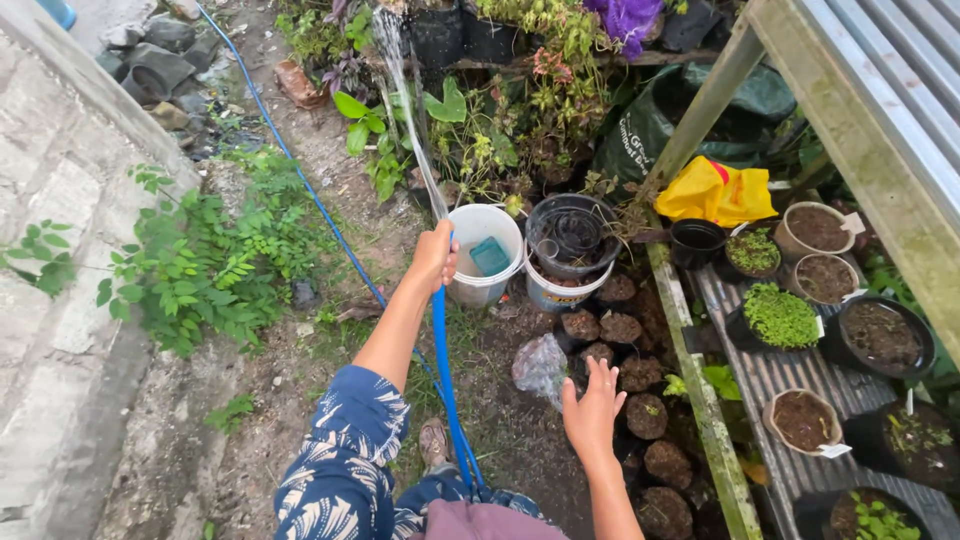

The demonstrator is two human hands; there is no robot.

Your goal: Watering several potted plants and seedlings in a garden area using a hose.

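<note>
Left hand [434, 256] is closed around a blue hose [442, 350], gripped near its outlet end and raised in front of the body; a stream of water [400, 90] is thrown up and away from the fist toward the potted plants [520, 110] at the back. The hose is seen running down from the fist past the patterned sleeve [340, 460] to the lower edge of the view, and a further length of it is laid across the bare ground to the upper left. Right hand [592, 408] is held open, fingers spread, nothing grasped, just beside a crumpled clear plastic bag [541, 366] and above a row of small soil-filled bags [646, 415]. A white bucket [484, 262] is stood just beyond the left hand. Pots of seedlings [780, 316] are set on the corrugated bench [770, 375] at right.
</note>
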